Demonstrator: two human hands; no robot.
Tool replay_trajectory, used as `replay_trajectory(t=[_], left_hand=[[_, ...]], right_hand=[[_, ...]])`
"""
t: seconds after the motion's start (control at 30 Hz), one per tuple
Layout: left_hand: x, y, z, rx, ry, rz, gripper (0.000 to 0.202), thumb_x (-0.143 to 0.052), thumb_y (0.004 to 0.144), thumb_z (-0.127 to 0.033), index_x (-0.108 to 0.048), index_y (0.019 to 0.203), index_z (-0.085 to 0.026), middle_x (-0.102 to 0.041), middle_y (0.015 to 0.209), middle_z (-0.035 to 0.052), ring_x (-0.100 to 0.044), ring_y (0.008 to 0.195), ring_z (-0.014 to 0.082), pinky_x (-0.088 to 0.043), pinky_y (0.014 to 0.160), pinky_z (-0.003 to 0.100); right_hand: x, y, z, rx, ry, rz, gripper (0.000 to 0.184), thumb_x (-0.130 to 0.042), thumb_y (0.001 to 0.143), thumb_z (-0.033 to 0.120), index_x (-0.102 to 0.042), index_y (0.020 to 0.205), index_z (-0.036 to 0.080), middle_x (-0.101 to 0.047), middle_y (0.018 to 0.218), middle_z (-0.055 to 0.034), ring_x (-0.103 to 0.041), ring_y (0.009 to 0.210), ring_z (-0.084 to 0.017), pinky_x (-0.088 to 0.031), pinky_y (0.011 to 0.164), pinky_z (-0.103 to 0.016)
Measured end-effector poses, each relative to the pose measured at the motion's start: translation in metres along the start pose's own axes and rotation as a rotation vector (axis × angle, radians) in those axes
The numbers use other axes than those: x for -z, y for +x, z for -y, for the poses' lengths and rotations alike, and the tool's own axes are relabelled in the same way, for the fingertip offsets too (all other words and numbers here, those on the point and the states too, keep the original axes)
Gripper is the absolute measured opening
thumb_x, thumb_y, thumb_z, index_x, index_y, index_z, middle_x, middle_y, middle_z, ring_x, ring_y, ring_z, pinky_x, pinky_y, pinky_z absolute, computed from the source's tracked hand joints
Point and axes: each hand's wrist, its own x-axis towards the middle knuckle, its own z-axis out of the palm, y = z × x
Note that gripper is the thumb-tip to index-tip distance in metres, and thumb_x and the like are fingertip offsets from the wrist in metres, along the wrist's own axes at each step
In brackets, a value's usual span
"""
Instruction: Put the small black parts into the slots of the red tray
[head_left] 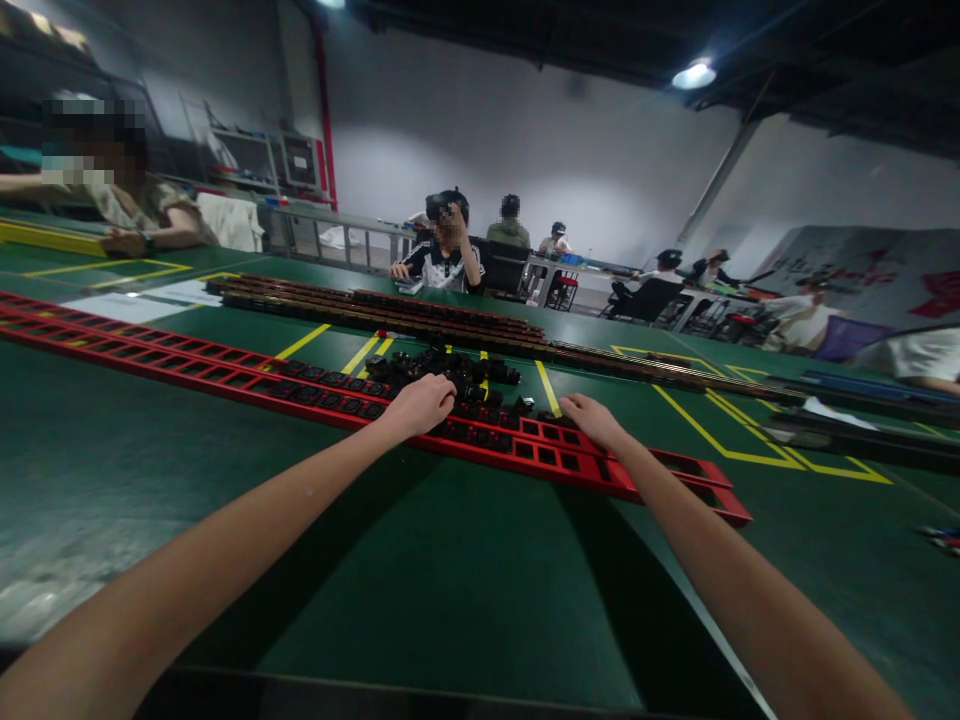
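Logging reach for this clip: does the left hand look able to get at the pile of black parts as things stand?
Probably yes: the left hand is over the red frame, with the pile just beyond, and nothing visible stands between them. Whether it holds something is hidden.

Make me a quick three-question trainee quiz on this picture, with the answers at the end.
1. What lies heaped just beyond the long red slotted frame: (a) small black parts, (b) white ropes, or (c) green bottles?
2. True or false: small black parts fill every slot of the frame.
3. Which of the wearer's bare hands is nearer the frame's right-hand end?

Key: 1. a; 2. false; 3. the right hand.
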Motion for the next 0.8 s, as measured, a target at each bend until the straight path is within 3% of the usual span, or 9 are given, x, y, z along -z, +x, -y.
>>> replay_trajectory(t=[0.1, 0.23, 0.37, 0.43, 0.5, 0.6, 0.67, 0.8], left_hand=[[0.000, 0.000, 0.000, 0.000, 0.001, 0.005, 0.028, -0.043, 0.096, -0.025, -0.069, 0.105, -0.018, -0.068, 0.110, 0.0084, -0.061, 0.105, 0.0224, -0.052, 0.094, 0.035], [0.001, -0.001, -0.001, 0.006, 0.002, 0.006, 0.027, -0.044, 0.096, -0.024, -0.068, 0.106, -0.018, -0.068, 0.110, 0.0085, -0.061, 0.106, 0.0226, -0.052, 0.095, 0.036], [0.003, -0.001, -0.003, 0.012, 0.004, 0.005, 0.026, -0.045, 0.095, -0.023, -0.069, 0.104, -0.019, -0.068, 0.108, 0.0080, -0.061, 0.107, 0.0219, -0.052, 0.096, 0.035], [0.002, -0.001, -0.003, 0.009, 0.005, 0.004, 0.025, -0.045, 0.095, -0.023, -0.069, 0.104, -0.019, -0.069, 0.109, 0.0075, -0.061, 0.107, 0.0215, -0.052, 0.096, 0.034], [0.002, 0.000, -0.003, 0.004, 0.006, 0.003, 0.025, -0.045, 0.096, -0.024, -0.068, 0.104, -0.020, -0.068, 0.110, 0.0072, -0.060, 0.106, 0.0215, -0.052, 0.095, 0.034], [0.001, 0.000, -0.003, -0.002, 0.012, 0.000, 0.025, -0.044, 0.096, -0.023, -0.067, 0.104, -0.019, -0.068, 0.110, 0.0071, -0.061, 0.104, 0.0222, -0.053, 0.094, 0.036], [0.002, 0.000, -0.004, -0.005, 0.017, -0.001, 0.025, -0.044, 0.096, -0.022, -0.067, 0.103, -0.018, -0.067, 0.109, 0.0072, -0.060, 0.104, 0.0228, -0.053, 0.094, 0.037], [0.003, 0.000, -0.006, -0.006, 0.022, 0.002, 0.023, -0.045, 0.096, -0.022, -0.067, 0.100, -0.019, -0.067, 0.105, 0.0069, -0.060, 0.102, 0.0221, -0.053, 0.092, 0.035]], right_hand=[[-0.007, -0.001, 0.013, 0.033, 0.054, 0.036, 0.044, -0.036, 0.103, 0.038, -0.063, 0.128, 0.014, -0.063, 0.135, -0.0132, -0.060, 0.122, -0.023, -0.044, 0.102, -0.029], [-0.019, 0.005, 0.050, 0.124, 0.094, 0.105, 0.042, -0.037, 0.103, 0.040, -0.066, 0.124, 0.017, -0.066, 0.131, -0.0090, -0.063, 0.116, -0.021, -0.046, 0.096, -0.026], [-0.021, 0.024, 0.081, 0.177, -0.062, 0.101, 0.038, -0.043, 0.101, 0.040, -0.072, 0.113, 0.019, -0.072, 0.117, -0.0063, -0.067, 0.104, -0.019, -0.049, 0.085, -0.022], [-0.018, 0.040, 0.087, 0.136, -0.123, 0.060, 0.044, -0.038, 0.101, 0.039, -0.074, 0.106, 0.015, -0.074, 0.108, -0.0112, -0.068, 0.099, -0.023, -0.049, 0.082, -0.025], [-0.014, 0.058, 0.089, 0.123, -0.165, 0.001, 0.041, -0.037, 0.100, 0.031, -0.071, 0.114, 0.012, -0.070, 0.117, -0.0157, -0.065, 0.107, -0.025, -0.048, 0.088, -0.029], [-0.011, 0.082, 0.088, 0.180, -0.210, 0.001, 0.038, -0.048, 0.093, 0.023, -0.066, 0.127, 0.017, -0.064, 0.133, -0.0120, -0.060, 0.119, -0.024, -0.045, 0.097, -0.028], [-0.008, 0.092, 0.088, 0.198, -0.243, 0.049, 0.033, -0.055, 0.089, 0.024, -0.072, 0.117, 0.019, -0.069, 0.123, -0.0102, -0.063, 0.113, -0.023, -0.046, 0.095, -0.028], [0.001, 0.103, 0.096, 0.142, -0.313, 0.015, 0.031, -0.054, 0.089, 0.030, -0.077, 0.100, 0.013, -0.072, 0.108, -0.0181, -0.067, 0.104, -0.030, -0.049, 0.089, -0.034]])
